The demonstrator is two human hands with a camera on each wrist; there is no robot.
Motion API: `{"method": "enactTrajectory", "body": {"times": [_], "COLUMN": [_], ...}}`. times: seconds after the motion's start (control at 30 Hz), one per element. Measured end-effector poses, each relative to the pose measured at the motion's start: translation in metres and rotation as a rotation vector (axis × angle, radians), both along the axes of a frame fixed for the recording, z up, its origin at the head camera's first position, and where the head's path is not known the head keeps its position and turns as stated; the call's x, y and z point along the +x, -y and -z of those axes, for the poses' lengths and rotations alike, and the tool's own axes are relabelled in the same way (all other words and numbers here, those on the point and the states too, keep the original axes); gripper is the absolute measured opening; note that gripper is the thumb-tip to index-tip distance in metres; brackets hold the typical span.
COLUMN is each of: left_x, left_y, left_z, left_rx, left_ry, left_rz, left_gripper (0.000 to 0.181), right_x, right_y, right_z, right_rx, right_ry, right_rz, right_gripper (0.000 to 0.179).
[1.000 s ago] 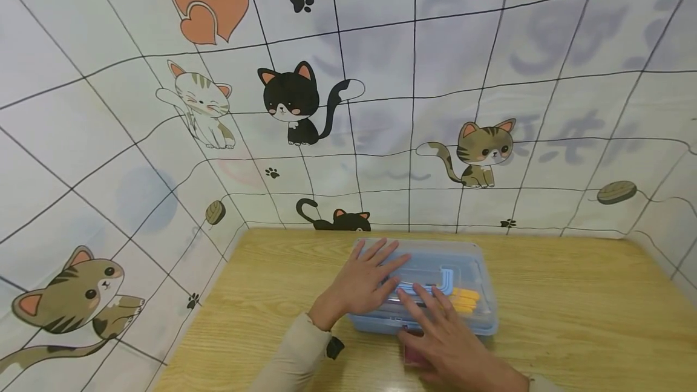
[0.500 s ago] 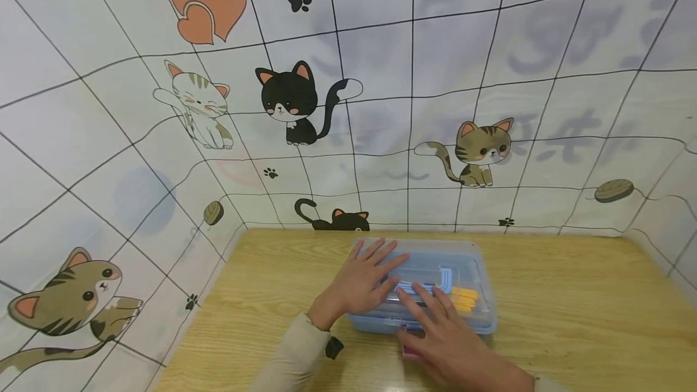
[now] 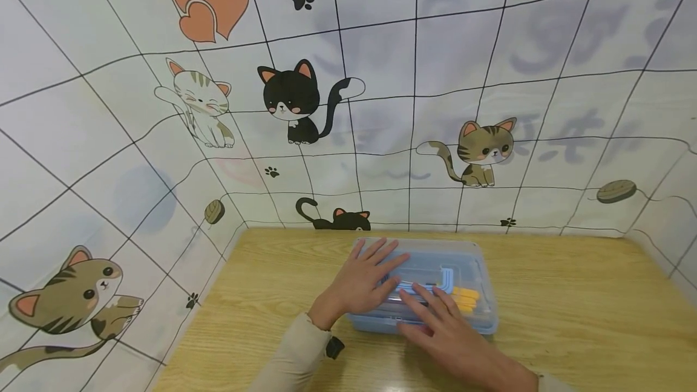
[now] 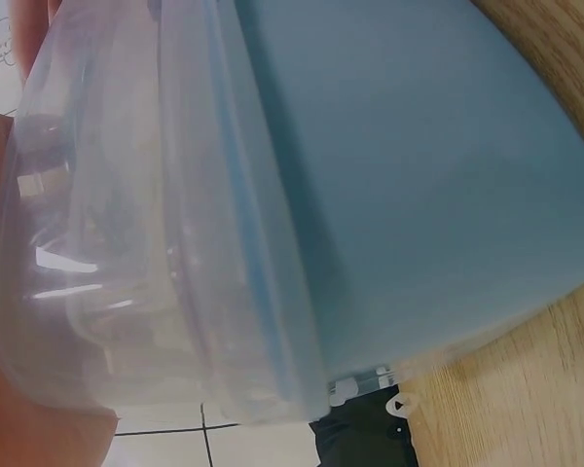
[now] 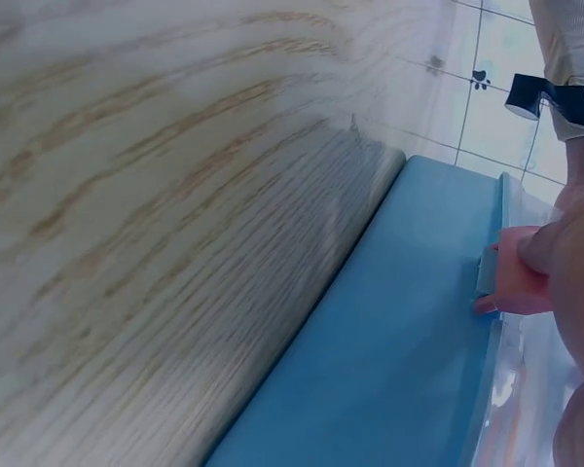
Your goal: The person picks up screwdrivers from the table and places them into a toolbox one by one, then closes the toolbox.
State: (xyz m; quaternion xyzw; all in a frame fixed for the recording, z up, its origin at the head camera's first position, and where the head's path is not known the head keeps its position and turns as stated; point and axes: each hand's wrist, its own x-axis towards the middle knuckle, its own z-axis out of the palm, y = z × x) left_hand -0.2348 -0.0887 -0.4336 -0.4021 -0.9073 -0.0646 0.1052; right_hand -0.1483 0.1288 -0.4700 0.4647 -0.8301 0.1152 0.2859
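A storage box [image 3: 376, 324] with a light blue base and a clear lid [image 3: 471, 256] sits on the table, its lid down. My left hand [image 3: 362, 283] lies on the lid's left part, fingers spread. My right hand [image 3: 452, 340] reaches over the front edge, with fingers on the lid. In the right wrist view its thumb presses a pink latch [image 5: 519, 274] at the box front. That latch stands up against the lid's edge and is mostly hidden in the head view. A blue carrying handle [image 3: 448, 282] lies on the lid between the hands.
Yellow sticks or handles [image 3: 465, 299] show through the lid at the right. The wooden table [image 3: 572, 313] extends on both sides of the box. A cloth wall [image 3: 381, 156] printed with cats stands behind it. A black strap [image 3: 334, 348] hangs at my left wrist.
The pink latch, earlier sticking out toward me below the right thumb, has swung up against the box front. My right thumb moved up with it. The left hand stays put.
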Motion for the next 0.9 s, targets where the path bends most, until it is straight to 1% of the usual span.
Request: {"method": "enactTrajectory", "body": {"times": [0.07, 0.17, 0.37, 0.5, 0.6, 0.77, 0.9], "left_x": [0.0001, 0.0006, -0.0002, 0.0, 0.0003, 0.0003, 0.0003], "left_y": [0.0001, 0.0006, 0.0014, 0.0016, 0.0017, 0.0015, 0.0013], "left_z": [-0.0005, -0.0016, -0.0009, -0.0012, -0.0014, -0.001, -0.0007], "left_rx": [0.004, 0.012, 0.021, 0.026, 0.03, 0.033, 0.037], "left_ry": [0.002, 0.009, 0.014, 0.016, 0.009, -0.002, 0.0], "left_rz": [0.0, -0.002, -0.003, 0.0, 0.003, 0.008, 0.008], "left_gripper": [0.046, 0.046, 0.046, 0.047, 0.047, 0.047, 0.047], "right_x": [-0.0017, -0.0031, -0.0044, -0.0071, -0.0088, -0.0084, -0.007], "right_y": [0.001, 0.0025, 0.0044, 0.0067, 0.0078, 0.0071, 0.0055], "right_z": [0.0007, 0.0016, 0.0031, 0.0041, 0.005, 0.0071, 0.0092], "right_rx": [-0.039, -0.067, -0.063, -0.072, -0.077, -0.079, -0.074], "right_ry": [-0.029, -0.054, -0.102, -0.178, -0.218, -0.21, -0.165], "right_rz": [-0.011, -0.016, -0.007, 0.001, 0.003, 0.001, 0.006], "right_gripper": [0.047, 0.044, 0.041, 0.038, 0.038, 0.038, 0.039]}}
